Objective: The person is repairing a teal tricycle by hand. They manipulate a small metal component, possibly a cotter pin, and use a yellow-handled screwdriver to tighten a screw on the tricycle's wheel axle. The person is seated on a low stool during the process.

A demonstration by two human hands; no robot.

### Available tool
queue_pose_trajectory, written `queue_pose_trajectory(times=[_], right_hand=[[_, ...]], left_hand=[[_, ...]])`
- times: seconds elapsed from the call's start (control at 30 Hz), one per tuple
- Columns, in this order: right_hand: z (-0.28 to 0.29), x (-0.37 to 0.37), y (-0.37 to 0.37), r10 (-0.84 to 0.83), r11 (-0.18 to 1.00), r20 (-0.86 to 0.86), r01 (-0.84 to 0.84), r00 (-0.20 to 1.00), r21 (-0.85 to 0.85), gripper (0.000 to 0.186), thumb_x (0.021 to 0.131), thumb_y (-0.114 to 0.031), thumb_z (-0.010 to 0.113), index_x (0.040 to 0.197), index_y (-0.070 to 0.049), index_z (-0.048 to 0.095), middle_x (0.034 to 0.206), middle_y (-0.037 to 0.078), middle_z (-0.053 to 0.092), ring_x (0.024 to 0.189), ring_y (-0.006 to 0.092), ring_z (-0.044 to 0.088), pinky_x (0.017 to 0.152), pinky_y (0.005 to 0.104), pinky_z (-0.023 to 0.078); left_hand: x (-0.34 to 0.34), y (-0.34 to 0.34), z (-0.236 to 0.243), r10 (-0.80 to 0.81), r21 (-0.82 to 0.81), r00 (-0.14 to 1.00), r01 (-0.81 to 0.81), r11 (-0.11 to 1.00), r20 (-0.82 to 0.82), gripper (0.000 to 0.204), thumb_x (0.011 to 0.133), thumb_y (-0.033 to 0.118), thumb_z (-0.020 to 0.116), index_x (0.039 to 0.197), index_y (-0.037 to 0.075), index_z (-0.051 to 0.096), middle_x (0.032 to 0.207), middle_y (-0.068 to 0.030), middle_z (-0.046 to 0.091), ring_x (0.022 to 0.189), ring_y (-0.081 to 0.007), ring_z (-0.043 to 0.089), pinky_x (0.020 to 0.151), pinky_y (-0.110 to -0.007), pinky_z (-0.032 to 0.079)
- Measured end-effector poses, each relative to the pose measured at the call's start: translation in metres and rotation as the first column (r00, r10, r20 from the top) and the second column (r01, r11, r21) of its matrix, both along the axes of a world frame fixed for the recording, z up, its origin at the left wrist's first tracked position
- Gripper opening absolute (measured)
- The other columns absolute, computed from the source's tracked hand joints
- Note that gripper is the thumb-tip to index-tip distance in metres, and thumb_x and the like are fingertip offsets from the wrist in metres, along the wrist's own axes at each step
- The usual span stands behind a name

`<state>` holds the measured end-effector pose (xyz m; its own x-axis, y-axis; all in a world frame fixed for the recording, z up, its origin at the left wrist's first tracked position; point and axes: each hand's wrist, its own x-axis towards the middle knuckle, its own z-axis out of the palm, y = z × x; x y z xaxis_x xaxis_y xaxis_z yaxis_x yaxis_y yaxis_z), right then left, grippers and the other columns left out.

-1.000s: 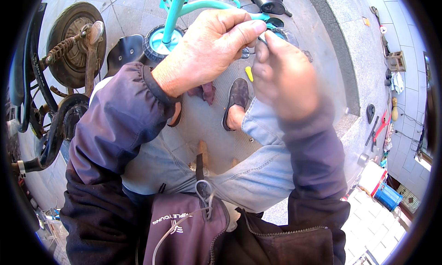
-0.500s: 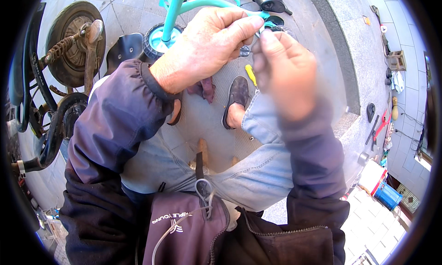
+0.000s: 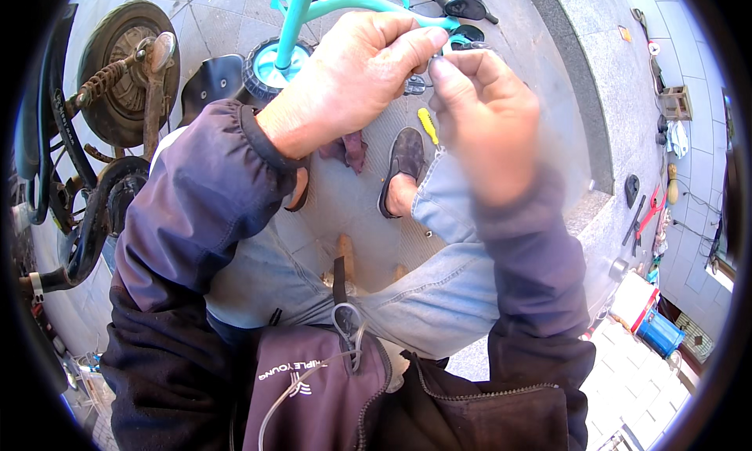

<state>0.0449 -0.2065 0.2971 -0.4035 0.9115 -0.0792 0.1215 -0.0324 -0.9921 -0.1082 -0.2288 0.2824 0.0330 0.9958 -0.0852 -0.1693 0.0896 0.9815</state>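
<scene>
My left hand [image 3: 356, 83] is closed in a pinch, thumb against forefinger, at the end of a teal tubular frame [image 3: 337, 6] with a small wheel [image 3: 274, 67]. Almost touching its fingertips is my right hand [image 3: 493, 110], thumb and forefinger also pinched together and the wrist blurred. Something small sits between the two sets of fingertips; it is too small and covered to name. Just behind the hands lies a dark pedal [image 3: 415, 84]. A yellow-handled screwdriver [image 3: 427, 127] rests below, by my right shoe [image 3: 406, 155].
To the left stands a vehicle's dark wheel [image 3: 117, 75] with a rusty spring. A black round part [image 3: 457, 0] lies at the top. Along the right runs a stone ledge [image 3: 572, 75], with red-handled pliers [image 3: 650, 216] and a blue container [image 3: 662, 332] beyond. A purple cloth [image 3: 352, 149] is near my feet.
My right hand's fingers have shifted slightly at the tips, its thumb dropping a little lower. The left hand stays almost still.
</scene>
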Motion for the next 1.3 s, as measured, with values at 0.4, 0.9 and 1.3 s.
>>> queue_pose_trajectory(times=[0.4,0.9,1.3], right_hand=[[-0.004,-0.004,0.002,-0.067,0.995,-0.102,0.074,0.993,0.07,0.01,0.087,-0.01,0.062,0.089,0.0,0.059,0.076,0.001,0.059,0.064,0.0043,0.053,0.057,0.0178,0.044],[-0.002,0.001,0.001,-0.045,0.986,0.085,0.031,0.995,0.164,0.01,0.087,-0.008,0.062,0.092,0.001,0.06,0.075,0.001,0.059,0.064,0.0036,0.053,0.057,0.0179,0.043],[-0.003,0.014,0.017,-0.007,0.631,-0.514,-0.395,0.858,-0.668,0.034,0.096,-0.034,0.043,0.084,-0.005,0.054,0.069,0.0,0.055,0.045,0.0038,0.044,0.036,0.0197,0.035]], left_hand=[[0.0,0.002,-0.002,0.019,0.017,0.998,-0.018,1.0,-0.067,0.027,0.096,0.024,0.051,0.075,0.008,0.051,0.063,0.006,0.04,0.053,-0.0011,0.035,0.044,-0.017,0.028],[-0.004,0.001,-0.001,0.034,0.016,0.994,-0.033,0.999,-0.108,0.022,0.092,0.024,0.057,0.081,0.005,0.062,0.065,0.0017,0.056,0.057,-0.0039,0.051,0.052,-0.018,0.039],[0.0,0.0,0.001,0.009,0.069,0.987,-0.02,0.997,0.162,0.018,0.09,0.02,0.059,0.083,0.003,0.062,0.069,-0.0007,0.06,0.059,-0.006,0.054,0.055,-0.019,0.043]])
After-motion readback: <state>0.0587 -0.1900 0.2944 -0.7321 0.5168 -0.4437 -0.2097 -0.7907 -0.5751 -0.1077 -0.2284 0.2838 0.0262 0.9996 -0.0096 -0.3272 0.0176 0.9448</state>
